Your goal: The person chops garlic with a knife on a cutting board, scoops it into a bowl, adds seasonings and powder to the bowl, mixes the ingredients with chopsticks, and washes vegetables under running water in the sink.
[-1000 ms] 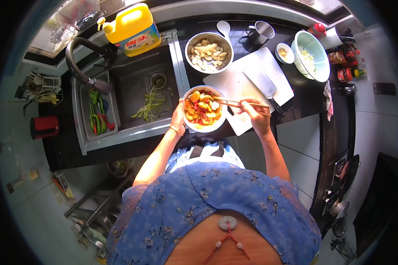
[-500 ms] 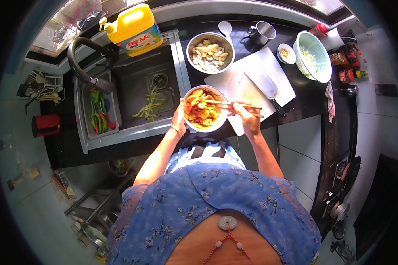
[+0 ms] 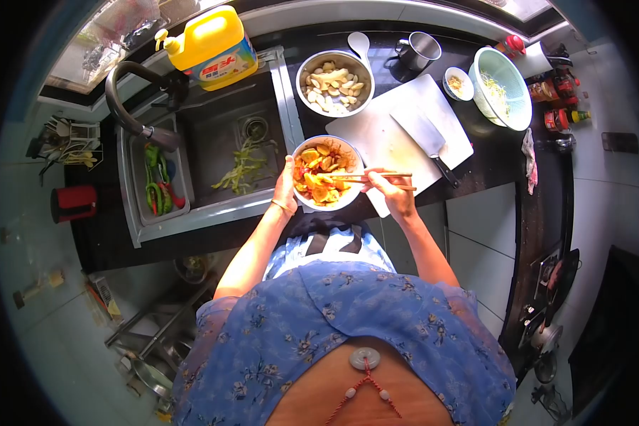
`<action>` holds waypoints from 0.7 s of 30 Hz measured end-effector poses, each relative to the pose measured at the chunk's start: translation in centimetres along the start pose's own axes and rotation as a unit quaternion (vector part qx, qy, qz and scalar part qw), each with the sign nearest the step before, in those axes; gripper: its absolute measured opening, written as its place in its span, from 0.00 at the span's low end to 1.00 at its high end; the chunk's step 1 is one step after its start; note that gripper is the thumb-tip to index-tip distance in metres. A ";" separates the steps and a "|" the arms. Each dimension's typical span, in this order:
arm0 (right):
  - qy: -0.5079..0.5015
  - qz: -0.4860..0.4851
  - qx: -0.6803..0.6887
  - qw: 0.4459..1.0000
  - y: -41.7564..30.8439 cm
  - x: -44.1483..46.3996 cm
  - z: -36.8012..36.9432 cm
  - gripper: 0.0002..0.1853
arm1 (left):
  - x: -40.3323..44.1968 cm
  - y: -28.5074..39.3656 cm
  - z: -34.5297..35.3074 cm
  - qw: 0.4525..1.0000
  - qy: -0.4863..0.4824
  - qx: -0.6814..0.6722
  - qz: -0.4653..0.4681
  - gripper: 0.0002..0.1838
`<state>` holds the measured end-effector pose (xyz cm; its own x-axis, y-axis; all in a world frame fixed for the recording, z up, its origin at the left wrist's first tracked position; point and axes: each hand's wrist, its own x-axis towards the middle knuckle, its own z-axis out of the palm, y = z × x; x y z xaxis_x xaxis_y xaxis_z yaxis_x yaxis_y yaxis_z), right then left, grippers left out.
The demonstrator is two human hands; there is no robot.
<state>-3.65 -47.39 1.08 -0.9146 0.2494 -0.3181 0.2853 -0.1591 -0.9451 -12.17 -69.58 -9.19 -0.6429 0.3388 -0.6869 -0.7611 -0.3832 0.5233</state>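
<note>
A white bowl [image 3: 326,207] of sliced yellow food and red bits [image 3: 319,188] sits at the counter's front edge. Its left side is gripped by my left hand [image 3: 285,187], thumb up at the rim. My right hand [image 3: 392,193] is closed around a pair of chopsticks [image 3: 387,175], whose tips are in the food. Just behind the bowl stands a metal bowl [image 3: 366,99] with pale sliced pieces. To the right, a cleaver [image 3: 420,130] lies on the white cutting board [image 3: 376,131].
On the left is the sink [image 3: 216,156] with green peelings, a tray [image 3: 184,213] of green and red peppers, and a faucet [image 3: 156,135]. A yellow jug [image 3: 213,46], metal mug [image 3: 423,50], small bowl [image 3: 457,94] and pale green colander [image 3: 524,106] line the back.
The chopsticks have moved lower and a little left in the bowl, and the food has shifted. My right hand has moved slightly down and left. My left hand keeps its hold.
</note>
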 end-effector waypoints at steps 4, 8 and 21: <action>0.047 -0.038 -0.022 0.998 -0.9 -0.3 -1.3 0.07 | -0.2 0.0 0.1 1.000 -0.005 -0.001 -0.003 0.32; 0.064 0.040 0.018 0.997 1.4 -0.9 -1.8 0.06 | 0.2 -0.4 0.0 1.000 0.004 -0.011 -0.003 0.31; 0.118 0.034 0.179 0.976 1.1 -0.6 1.8 0.08 | 0.4 -1.0 -0.8 1.000 0.005 0.024 0.004 0.35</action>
<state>-3.33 -49.41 0.37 -0.7933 0.4340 -0.4269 0.1849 -0.4964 -0.8482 -11.60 -69.72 -10.36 -0.6485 0.3280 -0.6869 -0.7592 -0.3438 0.5526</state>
